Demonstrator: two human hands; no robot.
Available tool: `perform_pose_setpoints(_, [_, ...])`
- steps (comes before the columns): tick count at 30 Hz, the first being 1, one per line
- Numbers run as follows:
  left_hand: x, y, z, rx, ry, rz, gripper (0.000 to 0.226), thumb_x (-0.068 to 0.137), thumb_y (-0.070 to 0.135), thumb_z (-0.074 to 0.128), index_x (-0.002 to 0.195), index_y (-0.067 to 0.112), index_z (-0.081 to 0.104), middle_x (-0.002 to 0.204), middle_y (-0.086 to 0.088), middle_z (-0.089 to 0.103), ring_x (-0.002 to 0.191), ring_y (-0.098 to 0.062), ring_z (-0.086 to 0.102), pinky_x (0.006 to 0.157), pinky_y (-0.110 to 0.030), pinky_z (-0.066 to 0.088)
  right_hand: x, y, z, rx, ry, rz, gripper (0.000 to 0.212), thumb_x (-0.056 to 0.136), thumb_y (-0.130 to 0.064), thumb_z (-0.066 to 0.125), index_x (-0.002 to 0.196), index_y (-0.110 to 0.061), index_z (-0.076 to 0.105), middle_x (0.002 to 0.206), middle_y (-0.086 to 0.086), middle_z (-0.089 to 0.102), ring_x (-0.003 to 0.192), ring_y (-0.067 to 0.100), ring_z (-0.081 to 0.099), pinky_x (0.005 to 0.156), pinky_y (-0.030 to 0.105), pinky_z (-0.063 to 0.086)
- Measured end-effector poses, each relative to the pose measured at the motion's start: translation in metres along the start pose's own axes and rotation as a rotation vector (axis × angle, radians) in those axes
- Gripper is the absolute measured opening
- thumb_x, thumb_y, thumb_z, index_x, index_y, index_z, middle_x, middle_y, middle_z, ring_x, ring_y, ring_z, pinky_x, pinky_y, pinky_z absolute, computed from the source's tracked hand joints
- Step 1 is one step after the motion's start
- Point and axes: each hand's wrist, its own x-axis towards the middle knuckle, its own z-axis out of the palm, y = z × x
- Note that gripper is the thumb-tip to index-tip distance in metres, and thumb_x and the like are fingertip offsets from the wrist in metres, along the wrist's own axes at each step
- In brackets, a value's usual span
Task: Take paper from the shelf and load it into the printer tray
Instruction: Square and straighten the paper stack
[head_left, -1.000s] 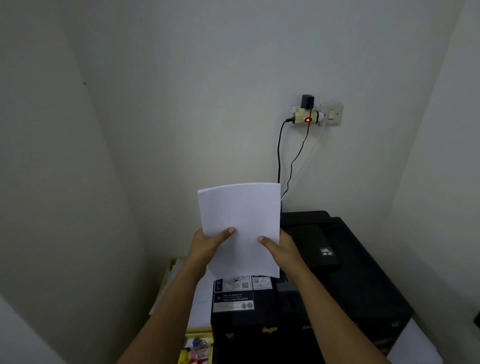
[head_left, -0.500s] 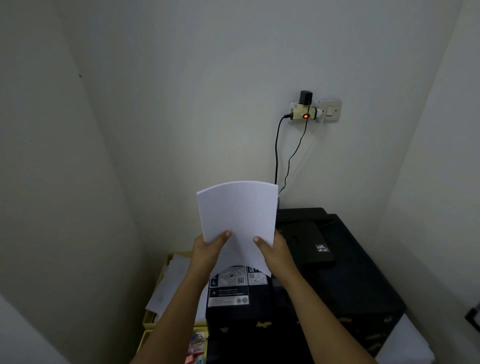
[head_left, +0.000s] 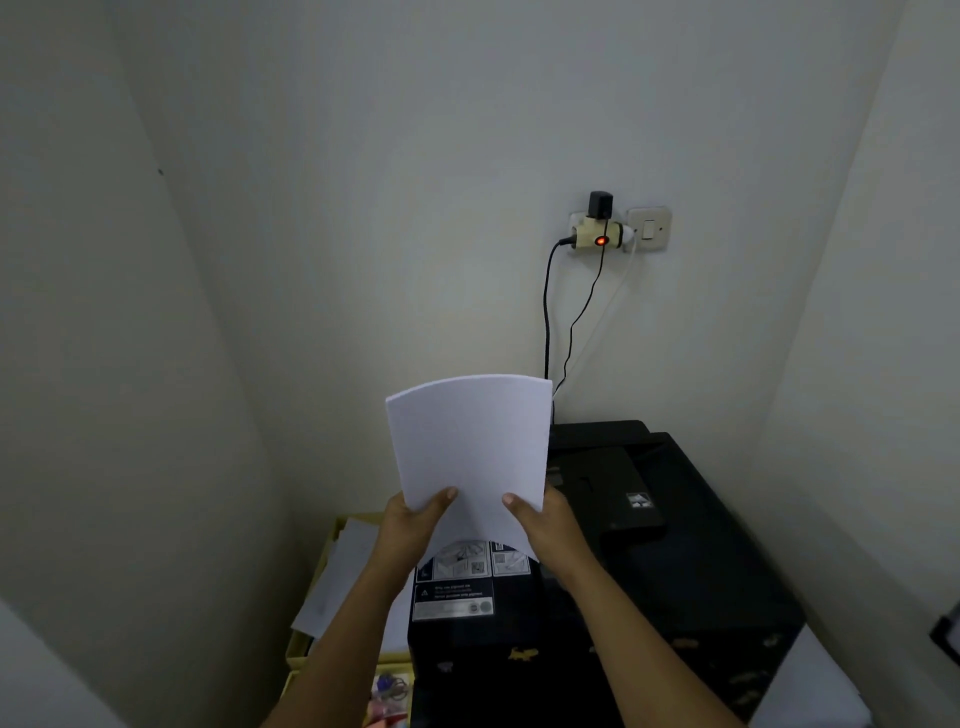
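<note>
A white stack of paper (head_left: 470, 447) stands upright and slightly bowed above the black printer (head_left: 675, 561). My left hand (head_left: 413, 530) grips its lower left edge, thumb on the front face. My right hand (head_left: 545, 525) grips the lower right edge the same way. The sheets' bottom edge hangs just over the printer's left rear part, where white instruction labels (head_left: 467, 566) show. The slot or tray beneath the paper is hidden by the sheets and my hands.
A yellow tray (head_left: 332, 551) with loose sheets sits left of the printer, against the left wall. Black cables (head_left: 546, 312) drop from a wall socket adapter (head_left: 597, 234) behind the printer. Walls close in on both sides. A white surface (head_left: 810, 686) lies at the lower right.
The paper and both hands have sunk slightly toward the printer's rear left, and the sheets now bow more. The view has shifted a little, showing more of the yellow tray.
</note>
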Motion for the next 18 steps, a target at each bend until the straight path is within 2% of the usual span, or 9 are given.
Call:
perform_pose_setpoints(4, [-0.005, 0.009, 0.001, 0.106, -0.034, 0.028, 0.033, 0.095, 0.028, 0.077, 0.124, 0.020, 0.063, 0.103, 0.004, 0.069, 0.090, -0.004, 0.062, 0.079, -0.027, 0.052, -0.002, -0.014, -0.013, -0.050, -0.044, 0.016, 0.030, 0.105, -0.020, 0.068, 0.134, -0.028, 0.067, 0.121, -0.015, 0.074, 0.111, 0.004, 0.070, 0.083, 0.019, 0.054])
perform_pose_setpoints(6, [-0.011, 0.015, 0.003, 0.137, -0.073, 0.038, 0.036, 0.094, 0.033, 0.078, 0.125, 0.024, 0.061, 0.107, 0.004, 0.069, 0.092, -0.003, 0.063, 0.073, -0.021, 0.051, -0.008, -0.021, -0.025, -0.041, -0.038, 0.032, 0.030, 0.103, -0.017, 0.071, 0.132, -0.024, 0.070, 0.119, -0.012, 0.076, 0.109, 0.007, 0.072, 0.082, 0.021, 0.055])
perform_pose_setpoints(8, [-0.018, 0.019, 0.008, 0.137, -0.119, 0.025, 0.040, 0.092, 0.037, 0.080, 0.125, 0.026, 0.061, 0.110, 0.005, 0.070, 0.096, -0.006, 0.065, 0.073, -0.021, 0.052, -0.016, -0.028, -0.039, -0.019, -0.011, 0.035, 0.029, 0.100, -0.016, 0.072, 0.129, -0.022, 0.072, 0.117, -0.007, 0.078, 0.108, 0.012, 0.075, 0.080, 0.022, 0.057])
perform_pose_setpoints(13, [-0.043, 0.032, 0.033, 0.104, -0.220, 0.033, 0.043, 0.088, 0.036, 0.083, 0.126, 0.026, 0.065, 0.119, 0.008, 0.072, 0.109, -0.017, 0.070, 0.080, -0.027, 0.057, -0.045, -0.046, -0.078, 0.039, 0.041, -0.015, 0.029, 0.101, -0.024, 0.074, 0.130, -0.027, 0.072, 0.118, -0.009, 0.079, 0.103, 0.007, 0.077, 0.084, 0.026, 0.061])
perform_pose_setpoints(16, [-0.064, 0.035, 0.053, 0.096, -0.248, 0.011, 0.041, 0.084, 0.040, 0.087, 0.119, 0.032, 0.068, 0.121, 0.008, 0.074, 0.111, -0.018, 0.071, 0.092, -0.037, 0.060, -0.066, -0.051, -0.107, 0.044, 0.039, -0.027, 0.031, 0.102, -0.032, 0.074, 0.132, -0.025, 0.073, 0.119, -0.008, 0.081, 0.106, 0.010, 0.078, 0.092, 0.035, 0.064])
perform_pose_setpoints(18, [-0.081, 0.032, 0.068, 0.107, -0.265, 0.001, 0.049, 0.082, 0.040, 0.089, 0.124, 0.027, 0.069, 0.124, 0.003, 0.076, 0.111, -0.020, 0.073, 0.098, -0.043, 0.060, -0.084, -0.052, -0.128, 0.057, 0.041, -0.017, 0.031, 0.101, -0.033, 0.075, 0.131, -0.026, 0.074, 0.118, -0.008, 0.081, 0.106, 0.012, 0.079, 0.094, 0.038, 0.064])
